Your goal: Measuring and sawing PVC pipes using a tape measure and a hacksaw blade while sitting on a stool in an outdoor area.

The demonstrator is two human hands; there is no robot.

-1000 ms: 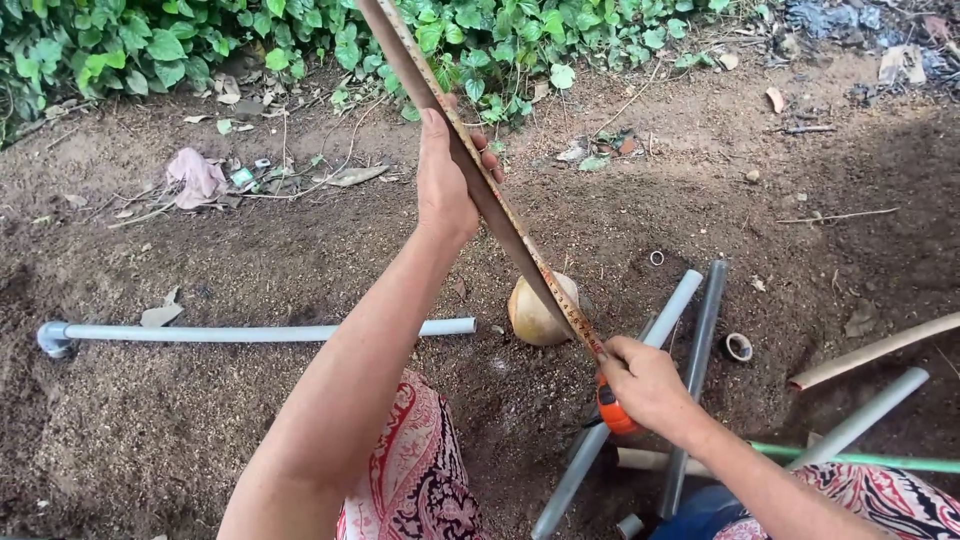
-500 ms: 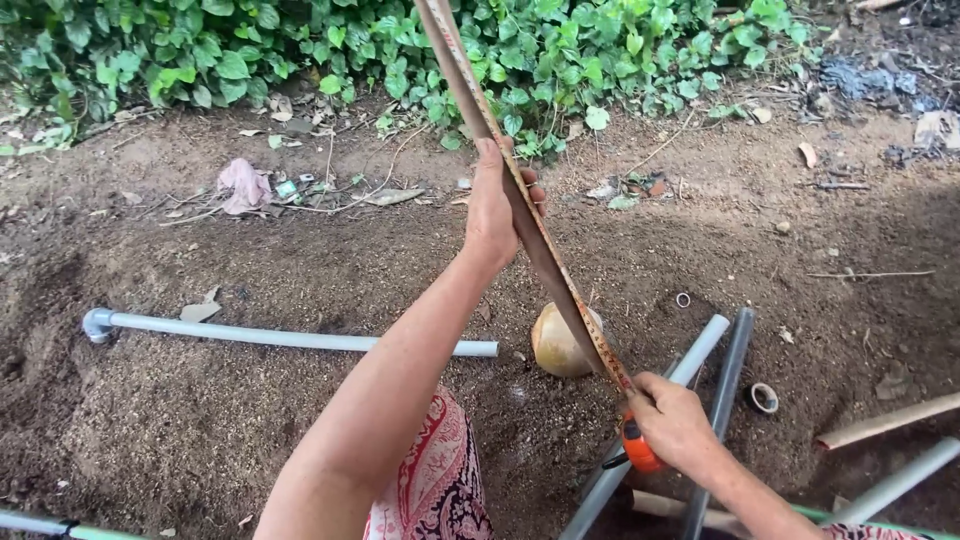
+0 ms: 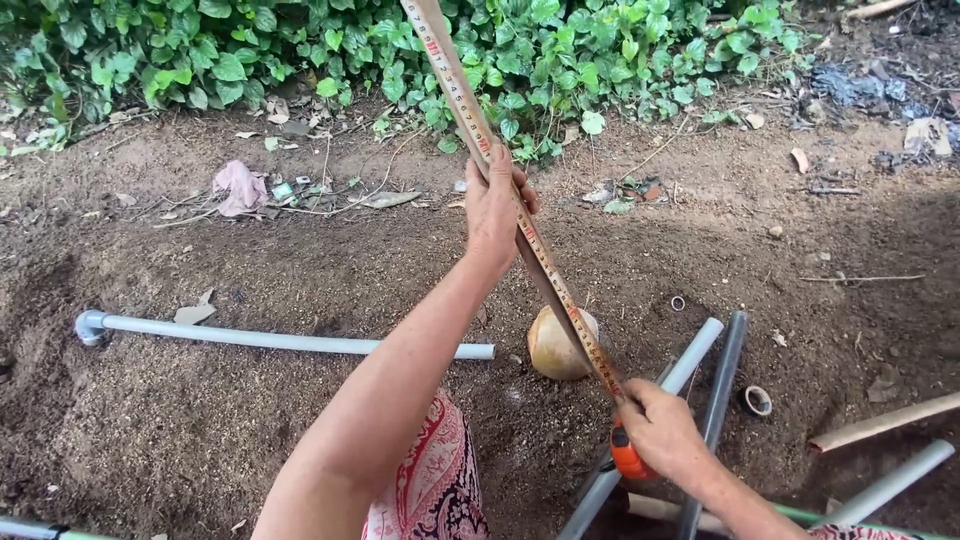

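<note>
Above the dirt ground (image 3: 200,420), your left hand (image 3: 495,205) grips the tape blade (image 3: 540,265) along a wooden stick, fingers clenched. Your right hand (image 3: 660,430) is closed around the orange tape case (image 3: 628,462). Keep the blade flat and tight against the stick.

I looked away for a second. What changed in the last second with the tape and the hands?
Little changed. The left hand stays high on the drawn-out tape, and the right hand still holds the orange tape case low by the grey pipes. Only the view shifted: the white pipe and the round shell lie where they were.
</note>
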